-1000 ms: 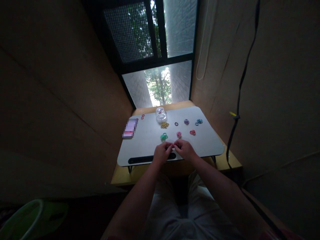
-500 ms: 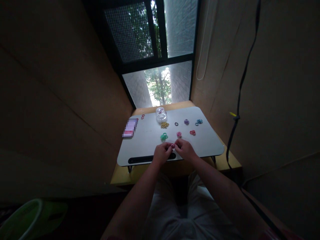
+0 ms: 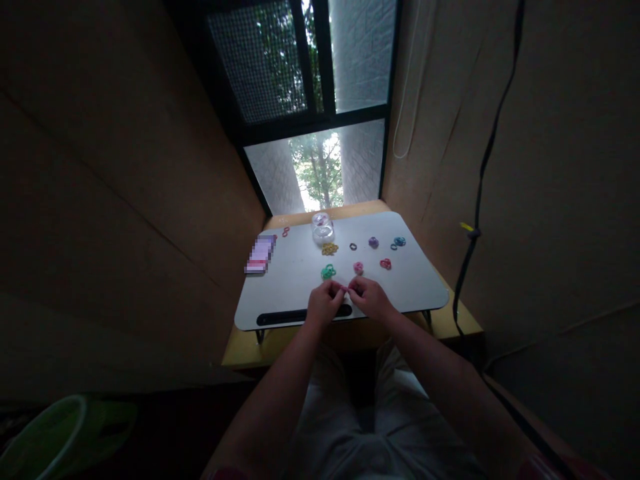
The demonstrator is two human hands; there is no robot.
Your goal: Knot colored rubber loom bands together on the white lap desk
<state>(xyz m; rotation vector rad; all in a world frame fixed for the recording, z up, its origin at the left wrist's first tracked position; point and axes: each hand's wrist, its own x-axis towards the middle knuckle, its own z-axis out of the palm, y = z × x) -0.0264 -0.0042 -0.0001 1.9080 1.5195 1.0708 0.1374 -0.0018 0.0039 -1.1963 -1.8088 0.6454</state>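
Over the front part of the white lap table (image 3: 290, 287), my left hand (image 3: 325, 302) and my right hand (image 3: 369, 298) meet, fingertips pinched. A small pink hair tie (image 3: 345, 289) stretches between them, mostly hidden by the fingers. Just beyond lie a green bunch of hair ties (image 3: 328, 271) and a pink bunch (image 3: 359, 268). A red bunch (image 3: 385, 264) lies to the right. Farther back are a yellow bunch (image 3: 329, 249), a single dark hair tie (image 3: 353, 247), a purple bunch (image 3: 373, 242) and a blue bunch (image 3: 399, 242).
A clear plastic jar (image 3: 323, 229) stands at the table's back. Red hair ties (image 3: 285, 232) and a phone (image 3: 261, 255) lie on the left. A black slot (image 3: 283, 317) runs along the front edge. A dark cord (image 3: 483, 167) hangs on the right; a green basin (image 3: 45, 437) is at lower left.
The pink hair tie between my fingertips now looks thinner and more drawn out. My hands have stayed in nearly the same place; the bunches have not moved.
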